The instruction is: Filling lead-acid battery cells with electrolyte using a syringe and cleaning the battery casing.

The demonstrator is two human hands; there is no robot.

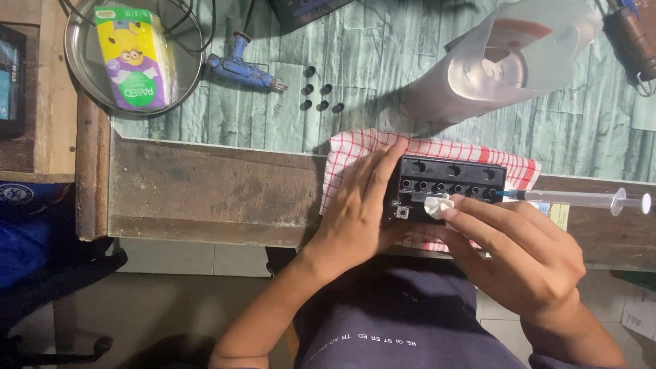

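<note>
A black box-shaped part with a row of round holes (452,179) lies on a red-and-white checked cloth (355,147) at the table's near edge. My left hand (359,205) grips its left side, fingers laid over the top. My right hand (516,249) pinches a small wad of white tissue (437,206) against the part's front face. A clear plastic syringe (581,199) lies to the right with its blue tip stuck in the rightmost hole.
Several small black caps (320,97) lie on the green table top beside a blue glue gun (240,68). A metal bowl (78,68) holds a tissue pack (131,58). A translucent plastic jug (506,65) lies behind the cloth. A soldering tool (632,41) sits far right.
</note>
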